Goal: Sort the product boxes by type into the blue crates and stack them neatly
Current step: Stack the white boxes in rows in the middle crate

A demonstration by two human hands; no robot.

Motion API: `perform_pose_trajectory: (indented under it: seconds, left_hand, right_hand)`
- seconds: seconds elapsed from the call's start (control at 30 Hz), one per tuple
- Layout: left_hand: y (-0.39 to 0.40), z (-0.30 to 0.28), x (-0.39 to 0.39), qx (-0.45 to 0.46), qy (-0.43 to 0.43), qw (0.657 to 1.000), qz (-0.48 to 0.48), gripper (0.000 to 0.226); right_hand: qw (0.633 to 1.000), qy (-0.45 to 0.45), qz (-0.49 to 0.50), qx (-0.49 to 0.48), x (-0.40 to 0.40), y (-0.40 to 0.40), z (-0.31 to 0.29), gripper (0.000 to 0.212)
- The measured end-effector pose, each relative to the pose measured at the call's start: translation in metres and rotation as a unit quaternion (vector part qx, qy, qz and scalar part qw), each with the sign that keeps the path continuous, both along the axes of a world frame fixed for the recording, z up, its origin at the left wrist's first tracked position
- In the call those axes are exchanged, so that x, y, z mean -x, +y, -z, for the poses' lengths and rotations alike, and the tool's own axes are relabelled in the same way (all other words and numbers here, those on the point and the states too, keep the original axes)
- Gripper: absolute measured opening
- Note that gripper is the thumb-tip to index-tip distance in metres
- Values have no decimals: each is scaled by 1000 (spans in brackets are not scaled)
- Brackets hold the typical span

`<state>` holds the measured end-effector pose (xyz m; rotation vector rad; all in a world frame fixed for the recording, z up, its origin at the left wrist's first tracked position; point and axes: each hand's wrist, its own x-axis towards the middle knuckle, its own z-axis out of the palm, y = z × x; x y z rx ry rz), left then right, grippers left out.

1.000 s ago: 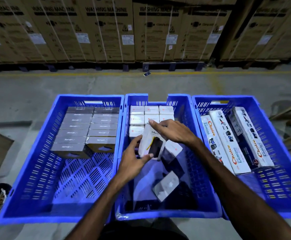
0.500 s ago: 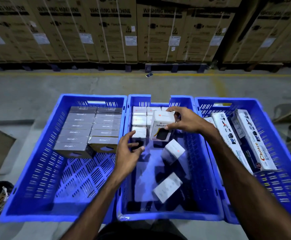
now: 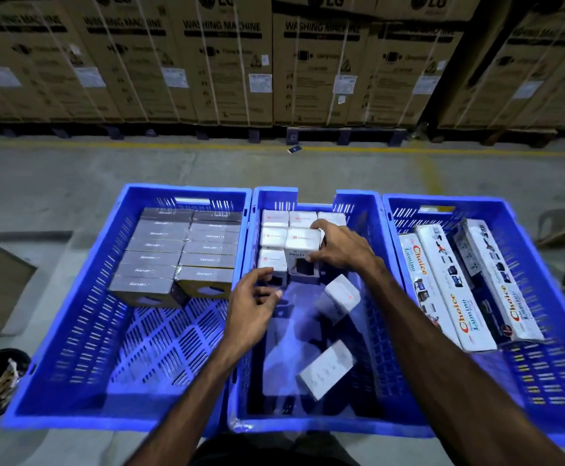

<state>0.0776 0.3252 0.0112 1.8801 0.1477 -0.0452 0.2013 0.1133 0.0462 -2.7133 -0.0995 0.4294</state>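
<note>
1. Right hand [image 3: 340, 247]: gripped white "HALLEY" carton [image 3: 303, 255], middle blue slatted plastic crate [image 3: 368, 230], 12 o'clock end.
2. Left hand [image 3: 254, 306]: fingers loosely curled, empty, at 7 o'clock.
3. Step: seating carton in row; next, likely square and release.

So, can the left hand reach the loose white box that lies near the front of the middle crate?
Probably yes. The left hand hovers open over the middle crate and holds nothing, and the loose white box lies uncovered just below it. Nothing stands between them; the right hand is busy further back.
</note>
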Motion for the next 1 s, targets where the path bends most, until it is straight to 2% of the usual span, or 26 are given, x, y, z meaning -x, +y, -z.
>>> perform_pose_trajectory:
  seconds: [0.1,0.2,0.5,0.63,0.77,0.93,1.0]
  left_hand:
    - [0,1,1,-6,-7,1000,-1,39]
    - [-2,5,1,-18,-11,1000,0,37]
    - [-3,7,3,-51,-23,998,10,34]
    - [-3,10,2,-62,-23,998,12,29]
    - [-4,12,4,-67,-21,997,15,23]
    - [-7,11,5,-84,-29,996,32,17]
    - [-8,9,7,-93,-34,994,41,18]
  right_hand:
    - [999,-3,-11,33,5,-1,7,66]
    - [1000,6,5,23,14,-1,20,59]
    - [998,1,63,-7,34,7,72,59]
    - [992,-26,120,-35,36,7,85,35]
    - [993,0,117,-30,37,3,91,19]
    - [995,14,84,-43,36,-11,81,19]
    - [996,4,73,-56,36,-19,74,26]
